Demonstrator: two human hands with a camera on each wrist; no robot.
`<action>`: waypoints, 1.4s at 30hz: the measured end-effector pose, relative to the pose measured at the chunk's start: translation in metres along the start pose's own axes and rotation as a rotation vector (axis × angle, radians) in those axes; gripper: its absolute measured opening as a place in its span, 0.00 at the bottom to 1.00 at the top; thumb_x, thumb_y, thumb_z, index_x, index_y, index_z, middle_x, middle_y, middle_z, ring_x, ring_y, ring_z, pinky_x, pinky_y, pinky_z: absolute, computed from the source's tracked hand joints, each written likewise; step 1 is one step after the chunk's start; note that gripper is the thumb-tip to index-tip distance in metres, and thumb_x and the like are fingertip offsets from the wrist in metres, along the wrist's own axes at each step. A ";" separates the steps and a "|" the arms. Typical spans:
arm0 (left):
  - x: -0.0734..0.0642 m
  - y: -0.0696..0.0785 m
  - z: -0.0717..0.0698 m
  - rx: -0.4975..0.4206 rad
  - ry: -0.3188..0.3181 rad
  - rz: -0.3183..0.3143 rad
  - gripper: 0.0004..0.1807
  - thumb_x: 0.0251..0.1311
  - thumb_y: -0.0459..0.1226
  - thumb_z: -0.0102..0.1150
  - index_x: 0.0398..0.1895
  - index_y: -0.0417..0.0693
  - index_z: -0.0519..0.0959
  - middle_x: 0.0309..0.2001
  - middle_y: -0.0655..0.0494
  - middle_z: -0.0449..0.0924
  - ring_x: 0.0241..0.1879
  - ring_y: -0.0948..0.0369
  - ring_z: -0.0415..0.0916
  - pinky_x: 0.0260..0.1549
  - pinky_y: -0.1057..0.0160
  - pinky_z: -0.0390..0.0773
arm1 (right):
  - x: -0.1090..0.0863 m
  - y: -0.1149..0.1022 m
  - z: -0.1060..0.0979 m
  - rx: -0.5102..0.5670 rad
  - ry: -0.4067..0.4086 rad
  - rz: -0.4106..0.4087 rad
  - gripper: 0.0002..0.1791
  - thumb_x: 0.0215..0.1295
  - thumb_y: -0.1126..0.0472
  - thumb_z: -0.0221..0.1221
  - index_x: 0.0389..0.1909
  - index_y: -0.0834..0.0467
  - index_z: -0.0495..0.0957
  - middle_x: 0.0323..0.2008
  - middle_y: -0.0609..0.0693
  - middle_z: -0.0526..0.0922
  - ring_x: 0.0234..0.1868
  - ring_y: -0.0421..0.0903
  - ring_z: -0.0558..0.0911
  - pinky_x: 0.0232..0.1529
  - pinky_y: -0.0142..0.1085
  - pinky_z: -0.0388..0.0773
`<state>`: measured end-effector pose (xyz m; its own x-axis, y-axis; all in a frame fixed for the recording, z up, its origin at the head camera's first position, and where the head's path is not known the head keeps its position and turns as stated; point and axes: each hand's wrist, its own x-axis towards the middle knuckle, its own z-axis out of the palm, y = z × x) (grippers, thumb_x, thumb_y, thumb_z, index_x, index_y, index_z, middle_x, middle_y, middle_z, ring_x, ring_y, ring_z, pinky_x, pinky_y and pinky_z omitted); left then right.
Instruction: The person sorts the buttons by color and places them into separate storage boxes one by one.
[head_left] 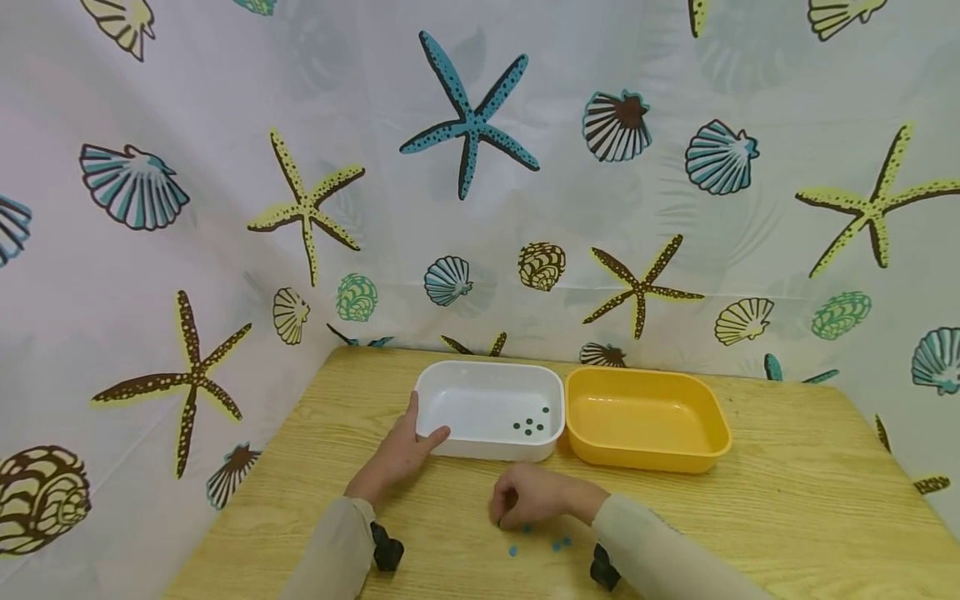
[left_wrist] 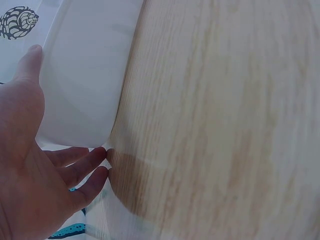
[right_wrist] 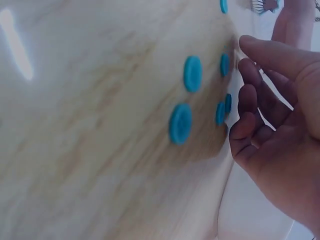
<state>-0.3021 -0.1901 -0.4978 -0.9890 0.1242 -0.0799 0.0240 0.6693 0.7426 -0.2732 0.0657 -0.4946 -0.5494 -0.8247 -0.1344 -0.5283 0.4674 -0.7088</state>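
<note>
My left hand point(head_left: 397, 450) rests against the left end of a white plastic tub point(head_left: 465, 408), thumb and fingers extended around its corner. The left wrist view shows those fingers at the end wall, loosely bent. Several small dark green discs point(head_left: 540, 427) lie inside the tub, toward its right. In front of it, my right hand point(head_left: 536, 492) is low over the table, thumb and forefinger pinching a small dark green disc at the fingertips, mostly hidden. Several blue discs point(right_wrist: 192, 73) with raised rims are scattered on the table under and beside this hand.
A yellow-orange tub point(head_left: 645, 458) stands right beside the white one. Both sit toward the back of the wood-grain table point(head_left: 810, 500). A white curtain point(head_left: 525, 217) printed with shells and starfish hangs behind and along the sides.
</note>
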 end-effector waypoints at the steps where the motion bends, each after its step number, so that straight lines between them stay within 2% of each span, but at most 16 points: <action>1: 0.000 0.000 0.000 0.002 -0.001 -0.001 0.56 0.61 0.62 0.49 0.74 0.43 0.28 0.73 0.37 0.39 0.71 0.42 0.42 0.65 0.43 0.49 | -0.001 0.001 -0.001 0.022 0.007 -0.002 0.05 0.54 0.68 0.66 0.29 0.56 0.82 0.27 0.37 0.80 0.27 0.30 0.74 0.34 0.25 0.75; 5: 0.000 -0.001 0.000 0.009 -0.002 0.008 0.58 0.59 0.64 0.48 0.74 0.42 0.28 0.73 0.36 0.39 0.70 0.42 0.42 0.64 0.43 0.49 | -0.007 0.004 -0.006 0.058 0.060 -0.027 0.04 0.54 0.69 0.65 0.29 0.57 0.82 0.27 0.41 0.81 0.27 0.31 0.74 0.32 0.27 0.75; 9: 0.002 -0.003 0.000 0.009 -0.004 0.013 0.58 0.59 0.64 0.48 0.74 0.42 0.28 0.73 0.36 0.39 0.70 0.42 0.42 0.64 0.43 0.49 | -0.017 0.003 -0.017 0.064 0.109 -0.034 0.02 0.56 0.67 0.64 0.29 0.57 0.82 0.27 0.40 0.81 0.28 0.32 0.76 0.32 0.28 0.76; 12: 0.003 -0.004 0.000 0.005 -0.001 0.008 0.57 0.60 0.63 0.49 0.74 0.43 0.28 0.73 0.37 0.39 0.71 0.43 0.42 0.65 0.44 0.49 | -0.025 0.001 -0.027 0.061 0.143 -0.046 0.02 0.58 0.64 0.65 0.28 0.57 0.82 0.26 0.38 0.81 0.28 0.33 0.77 0.33 0.29 0.77; 17: 0.004 -0.004 0.000 0.004 0.004 -0.001 0.55 0.63 0.60 0.50 0.74 0.43 0.27 0.73 0.37 0.38 0.71 0.42 0.41 0.64 0.43 0.48 | -0.035 0.000 -0.039 0.083 0.202 -0.064 0.02 0.59 0.64 0.64 0.29 0.59 0.81 0.27 0.39 0.82 0.30 0.35 0.79 0.35 0.31 0.78; 22: 0.002 -0.003 0.000 0.010 0.005 -0.008 0.54 0.64 0.58 0.50 0.74 0.43 0.27 0.73 0.38 0.37 0.71 0.42 0.40 0.64 0.43 0.48 | -0.042 0.001 -0.047 0.127 0.244 -0.023 0.02 0.59 0.65 0.64 0.30 0.58 0.80 0.28 0.42 0.82 0.30 0.38 0.79 0.36 0.31 0.77; 29: 0.001 -0.003 0.001 0.007 0.002 -0.008 0.53 0.65 0.57 0.50 0.74 0.43 0.27 0.74 0.39 0.37 0.71 0.43 0.40 0.65 0.43 0.47 | -0.049 0.009 -0.057 0.209 0.322 0.063 0.03 0.62 0.63 0.62 0.35 0.58 0.80 0.33 0.57 0.83 0.32 0.44 0.79 0.33 0.32 0.76; 32: 0.001 -0.003 0.002 0.005 0.001 -0.010 0.53 0.64 0.57 0.50 0.74 0.43 0.27 0.74 0.39 0.37 0.71 0.43 0.40 0.65 0.43 0.47 | -0.051 0.011 -0.062 0.231 0.359 0.088 0.04 0.62 0.63 0.62 0.36 0.59 0.80 0.33 0.57 0.82 0.32 0.46 0.78 0.33 0.34 0.76; 39: 0.001 -0.003 0.002 0.009 0.006 0.004 0.53 0.65 0.56 0.50 0.74 0.43 0.27 0.73 0.37 0.38 0.71 0.42 0.41 0.64 0.43 0.48 | -0.053 0.016 -0.070 0.277 0.445 0.136 0.06 0.63 0.63 0.61 0.38 0.62 0.80 0.32 0.56 0.81 0.34 0.60 0.77 0.36 0.45 0.77; 42: 0.001 -0.003 0.002 0.008 0.007 0.012 0.54 0.64 0.58 0.50 0.74 0.43 0.27 0.73 0.37 0.38 0.71 0.42 0.41 0.65 0.43 0.48 | -0.051 0.018 -0.073 0.283 0.479 0.155 0.07 0.64 0.63 0.60 0.39 0.63 0.80 0.32 0.54 0.81 0.33 0.59 0.77 0.37 0.48 0.77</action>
<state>-0.3034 -0.1909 -0.5013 -0.9896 0.1272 -0.0668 0.0367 0.6737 0.7381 -0.3021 0.1391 -0.4500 -0.8732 -0.4865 0.0299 -0.2603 0.4136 -0.8724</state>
